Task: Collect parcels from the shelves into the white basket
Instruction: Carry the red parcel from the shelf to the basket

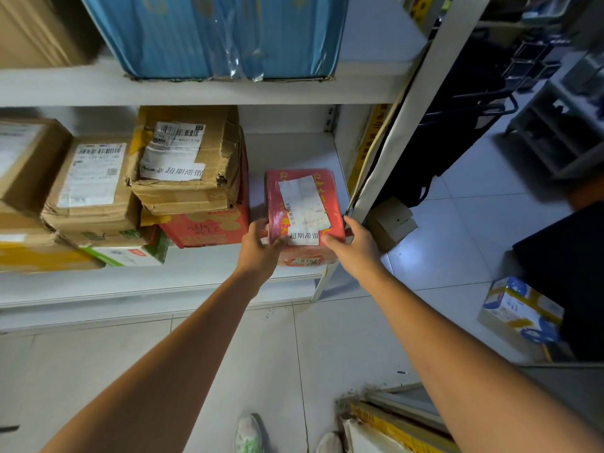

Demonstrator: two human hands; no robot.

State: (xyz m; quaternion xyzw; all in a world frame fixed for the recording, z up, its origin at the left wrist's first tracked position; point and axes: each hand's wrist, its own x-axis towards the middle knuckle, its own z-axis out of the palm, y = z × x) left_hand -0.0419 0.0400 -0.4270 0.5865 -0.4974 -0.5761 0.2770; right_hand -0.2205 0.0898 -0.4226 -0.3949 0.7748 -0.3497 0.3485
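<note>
Gripping a red parcel at the white shelf, above pale floor tiles

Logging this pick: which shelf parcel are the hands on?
The red parcel lying alone at the right end of the shelf; left hand and right hand grip its near end. Brown boxes to its left are untouched.

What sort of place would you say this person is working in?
Most likely a parcel depot or pickup point: white metal shelving holds taped cardboard boxes with barcoded shipping labels, the left hand and right hand grip a labelled red parcel, and another carton sits on the tiled floor.
</note>
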